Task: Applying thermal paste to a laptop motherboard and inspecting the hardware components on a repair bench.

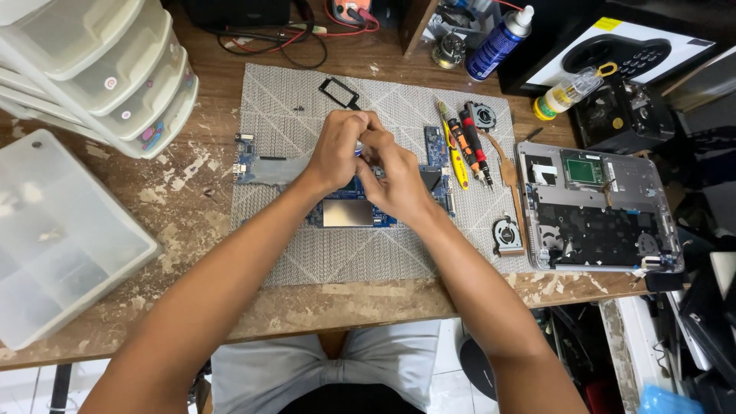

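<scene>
Both hands meet over the circuit board (349,211), which lies flat on the grey mat (299,253) in the middle of the wooden bench (192,207). Left hand (337,149) is curled into a loose fist, fingers closed. Right hand (395,180) is curled too, fingertips pressed up against the left hand's. A small blue-and-white thing (358,148) is pinched between them; too small to tell what it is, or which hand really has it. The board shows out from under both wrists: metal shield at the lower edge, blue strip to the right.

Right of the hands: screwdrivers (468,149) with yellow and red-black handles lying side by side on the mat, a small fan (483,115) above them, another fan (507,234) at the mat's lower right corner. An opened laptop shell (598,207) sits beside the mat, inside facing up. A black frame piece (339,92) sits above the hands. A blue spray can (497,42) and a small glue bottle (567,93) are at the back. Clear plastic drawers (115,69) and a clear box (61,238) are on the left.
</scene>
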